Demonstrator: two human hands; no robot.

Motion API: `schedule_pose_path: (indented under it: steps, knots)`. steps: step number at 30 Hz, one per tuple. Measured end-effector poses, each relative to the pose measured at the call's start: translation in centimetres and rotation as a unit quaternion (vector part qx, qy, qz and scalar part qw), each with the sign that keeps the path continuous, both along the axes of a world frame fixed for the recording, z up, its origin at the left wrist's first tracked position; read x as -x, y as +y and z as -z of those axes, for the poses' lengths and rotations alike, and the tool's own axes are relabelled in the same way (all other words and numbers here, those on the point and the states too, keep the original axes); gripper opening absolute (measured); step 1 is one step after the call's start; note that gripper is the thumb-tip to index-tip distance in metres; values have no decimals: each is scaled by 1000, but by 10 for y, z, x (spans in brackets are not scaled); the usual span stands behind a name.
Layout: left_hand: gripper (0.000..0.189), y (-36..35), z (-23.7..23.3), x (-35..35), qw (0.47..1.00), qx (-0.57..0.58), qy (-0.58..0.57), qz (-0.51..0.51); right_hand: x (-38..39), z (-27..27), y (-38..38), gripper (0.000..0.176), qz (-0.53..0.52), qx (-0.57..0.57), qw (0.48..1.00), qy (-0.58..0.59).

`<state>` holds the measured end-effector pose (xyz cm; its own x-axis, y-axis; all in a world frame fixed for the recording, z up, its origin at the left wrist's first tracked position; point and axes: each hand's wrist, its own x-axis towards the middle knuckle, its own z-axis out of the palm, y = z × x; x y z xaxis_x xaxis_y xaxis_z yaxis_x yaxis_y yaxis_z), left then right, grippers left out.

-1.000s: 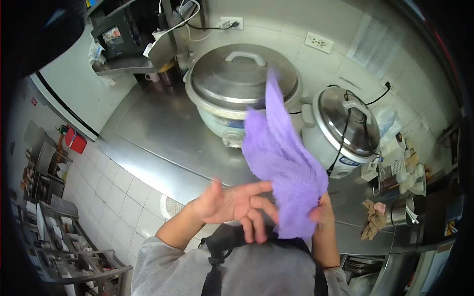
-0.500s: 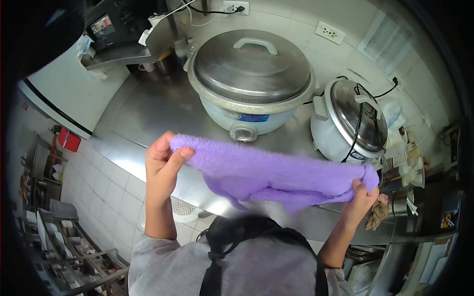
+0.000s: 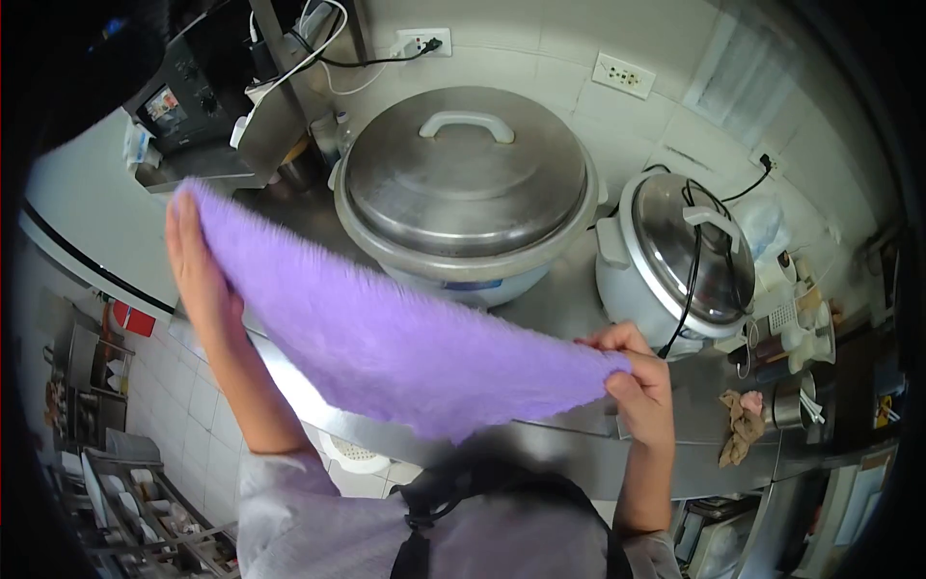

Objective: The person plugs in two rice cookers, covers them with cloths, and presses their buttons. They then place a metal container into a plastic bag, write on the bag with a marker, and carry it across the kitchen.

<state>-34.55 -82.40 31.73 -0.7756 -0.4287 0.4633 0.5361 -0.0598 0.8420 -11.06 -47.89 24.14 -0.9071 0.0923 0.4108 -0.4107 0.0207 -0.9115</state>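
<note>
A fluffy purple cloth (image 3: 376,333) is stretched between my two hands, slanting down from left to right above the front edge of the steel counter. My left hand (image 3: 198,265) grips its upper left corner, with part of the fingers hidden by the cloth. At the other end, my right hand (image 3: 639,381) is closed on the right corner, thumb and fingers pinched together. Just behind the cloth stands a large rice cooker (image 3: 468,183) with a metal lid, its lower front partly covered from view.
A smaller rice cooker (image 3: 680,256) with a black cord over its lid stands at the right. A brown rag (image 3: 741,429) lies beside a metal pot (image 3: 793,403). A microwave (image 3: 178,106) is at upper left, a white stool (image 3: 355,455) below the counter edge.
My left hand has moved up and left, and my right hand left and slightly down. The cloth, folded over before, is now spread wider and tilted.
</note>
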Motion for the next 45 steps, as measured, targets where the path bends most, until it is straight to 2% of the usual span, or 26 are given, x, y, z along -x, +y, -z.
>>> schedule_pose_path:
  steps: [5, 6, 8, 9, 11, 13, 14, 15, 17, 18, 19, 20, 21, 22, 24, 27, 29, 31, 32, 33, 34, 35, 38, 41, 43, 45]
  knots:
    - [38, 115, -79, 107, 964, 189, 183, -31, 61, -18, 9, 33, 51, 225, 973, -27]
    - [43, 147, -94, 145, 936, 232, 246, -98, 80, -26, 21, 36, 50, 263, 963, -28]
    - [31, 222, -121, 162, 921, 302, 245, 25, 108, -32, 47, 40, 37, 299, 952, -51]
    - [38, 257, -113, 217, 875, 431, 197, -97, 119, -26, 67, 42, 27, 296, 952, -70]
    - [44, 308, -90, 244, 762, 624, 151, -89, 113, -12, 81, 44, 58, 240, 963, -105]
    - [47, 322, -49, 247, 728, 654, 194, -74, 81, 11, 73, 44, 137, 137, 970, -147]
    - [49, 324, -27, 244, 709, 668, 219, -57, 56, 27, 71, 44, 111, 140, 969, -171]
    - [56, 318, -3, 234, 727, 645, 233, 6, 25, 44, 73, 42, 100, 157, 963, -196]
    - [52, 288, 37, 209, 682, 696, 208, 88, -38, 77, 78, 40, 89, 198, 947, -235]
    - [51, 267, 46, 205, 665, 702, 143, 212, -67, 94, 86, 38, 168, 233, 928, -238]
    - [49, 252, 53, 176, 730, 647, 69, 208, -100, 112, 96, 36, 244, 267, 901, -240]
    - [49, 235, 69, 180, 776, 589, 116, 195, -133, 128, 105, 34, 314, 298, 869, -241]
    - [52, 220, 76, 171, 783, 590, 104, 167, -164, 139, 117, 33, 402, 268, 842, -238]
    - [57, 201, 90, 192, 801, 553, 95, 207, -192, 148, 133, 32, 484, 234, 810, -235]
    - [63, 181, 95, 184, 776, 604, 70, 166, -239, 166, 166, 31, 600, 176, 752, -207]
    - [60, 162, 97, 143, 779, 612, 20, 137, -288, 192, 216, 37, 703, 32, 670, -237]
    - [58, 146, 113, 110, 747, 660, 46, 67, -309, 217, 257, 43, 723, -73, 632, -269]
    - [52, 152, 121, 44, 733, 668, 126, -10, -315, 229, 295, 48, 777, -232, 510, -287]
    - [47, 169, 116, -14, 768, 622, 153, 19, -321, 232, 309, 51, 792, -307, 439, -291]
    - [43, 185, 117, -59, 804, 564, 168, 90, -328, 234, 320, 51, 778, -334, 450, -283]
    - [39, 200, 117, -98, 796, 566, 169, 134, -333, 235, 330, 52, 761, -363, 463, -274]
    - [35, 219, 120, -138, 824, 517, 115, 202, -338, 238, 342, 52, 741, -392, 478, -264]
    - [29, 268, 145, -217, 815, 437, 16, 381, -369, 251, 393, 50, 688, -76, 632, -348]
    - [26, 318, 157, -281, 742, 411, -62, 526, -393, 229, 450, 45, 644, 61, 757, -95]
    - [28, 351, 161, -320, 707, 380, -85, 590, -367, 101, 401, 43, 585, 142, 798, -1]
    - [36, 382, 160, -352, 670, 352, -77, 649, -346, 4, 361, 41, 542, 103, 833, 41]
